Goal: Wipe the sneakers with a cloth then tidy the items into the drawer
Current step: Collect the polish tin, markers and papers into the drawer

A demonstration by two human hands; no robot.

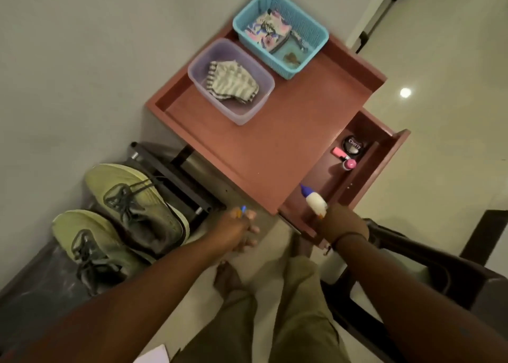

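Right grip point(343, 224) around glue bottle point(316, 202)

A home, most likely a bedroom or entry corner; a small reddish wooden side table point(275, 143) stands against a plain pale wall at centre frame, its drawer point(371, 165) open at right; a pair of sneakers point(132, 206) sits on a low dark rack at lower left; glossy tiled floor point(439, 88) runs up the right; a dark chair point(439, 266) at lower right.
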